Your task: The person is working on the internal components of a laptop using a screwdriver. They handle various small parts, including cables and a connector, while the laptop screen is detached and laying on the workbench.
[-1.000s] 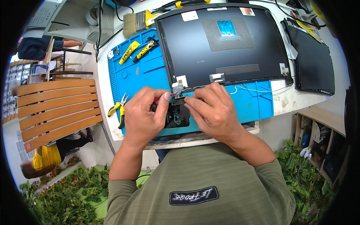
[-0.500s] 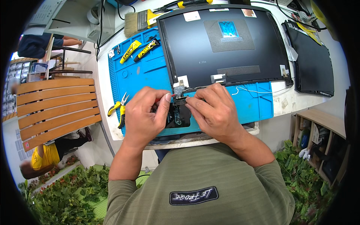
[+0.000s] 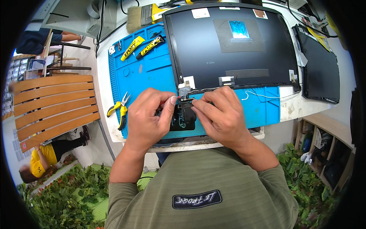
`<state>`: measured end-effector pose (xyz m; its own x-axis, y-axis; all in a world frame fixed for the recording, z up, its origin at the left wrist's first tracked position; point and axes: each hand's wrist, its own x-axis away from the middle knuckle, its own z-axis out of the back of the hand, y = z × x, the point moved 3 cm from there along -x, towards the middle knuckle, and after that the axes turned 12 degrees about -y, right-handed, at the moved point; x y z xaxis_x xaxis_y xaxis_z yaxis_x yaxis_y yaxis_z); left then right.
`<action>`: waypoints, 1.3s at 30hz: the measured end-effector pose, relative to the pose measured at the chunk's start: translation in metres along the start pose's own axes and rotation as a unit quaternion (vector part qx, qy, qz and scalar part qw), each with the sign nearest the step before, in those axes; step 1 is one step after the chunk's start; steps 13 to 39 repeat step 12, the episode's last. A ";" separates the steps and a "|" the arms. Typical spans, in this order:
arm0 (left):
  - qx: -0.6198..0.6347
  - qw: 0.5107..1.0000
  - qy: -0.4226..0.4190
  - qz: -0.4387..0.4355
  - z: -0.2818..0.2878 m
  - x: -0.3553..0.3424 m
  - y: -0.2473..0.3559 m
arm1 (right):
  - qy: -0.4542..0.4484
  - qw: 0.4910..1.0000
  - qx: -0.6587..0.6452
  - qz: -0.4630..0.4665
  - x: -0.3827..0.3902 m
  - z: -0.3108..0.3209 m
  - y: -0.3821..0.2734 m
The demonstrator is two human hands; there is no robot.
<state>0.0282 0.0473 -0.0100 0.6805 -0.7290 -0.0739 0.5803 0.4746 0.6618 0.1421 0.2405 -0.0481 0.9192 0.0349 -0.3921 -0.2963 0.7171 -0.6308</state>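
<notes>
A dark laptop lid panel (image 3: 213, 53) lies on the blue work mat (image 3: 143, 80), its near left corner between my hands. My left hand (image 3: 148, 114) is closed, thumb against forefinger, on a thin red tool (image 3: 178, 98); most of it is hidden by the fingers. Its tip meets the small dark metal hinge (image 3: 187, 100) at that corner. My right hand (image 3: 223, 112) pinches the right end of this hinge between thumb and fingertips. Below the hinge, a flat black piece with light lettering (image 3: 185, 121) rests on the mat.
Yellow-handled pliers (image 3: 121, 108) lie left of my left hand. A yellow tube (image 3: 132, 48) and a black tube (image 3: 151, 47) lie farther back, near a wide brush (image 3: 143, 18). A white cable (image 3: 259, 94) trails right. Another dark laptop part (image 3: 316, 68) sits at the right.
The view has shifted slightly, so the bench things sit a little differently in the picture. Both hands keep their grips at the hinge, with only slight finger movement.
</notes>
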 end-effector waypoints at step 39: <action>0.032 0.999 -0.016 -0.012 0.012 -0.005 -0.006 | -0.045 0.998 -0.015 -0.037 0.000 0.005 0.000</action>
